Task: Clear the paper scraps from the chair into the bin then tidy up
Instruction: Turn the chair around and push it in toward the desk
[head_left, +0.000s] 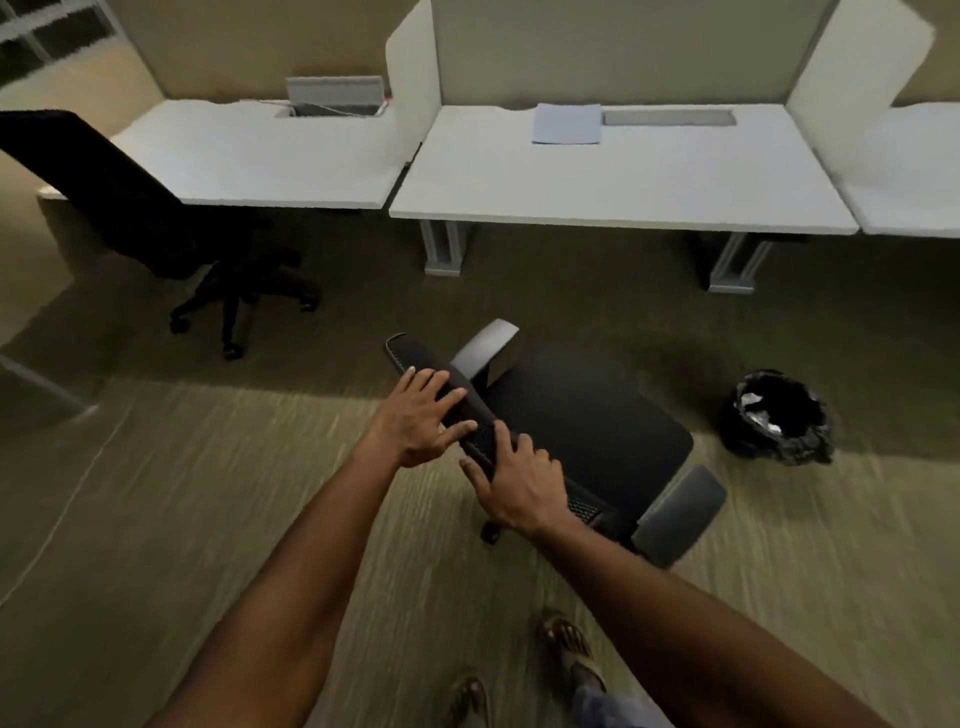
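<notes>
A black office chair (587, 415) with grey armrests stands on the carpet in front of me, its seat bare of paper. My left hand (421, 415) lies flat on the top of the chair's backrest with fingers spread. My right hand (519, 483) grips the same backrest edge a little nearer to me. A bin (779, 415) with a black liner stands on the floor to the right of the chair, with crumpled paper scraps (758, 410) inside.
White desks (623, 182) with dividers run along the far side; a sheet of paper (566, 123) lies on the middle desk. A second black chair (130, 208) stands at the left desk. My sandalled feet (566, 644) are at the bottom.
</notes>
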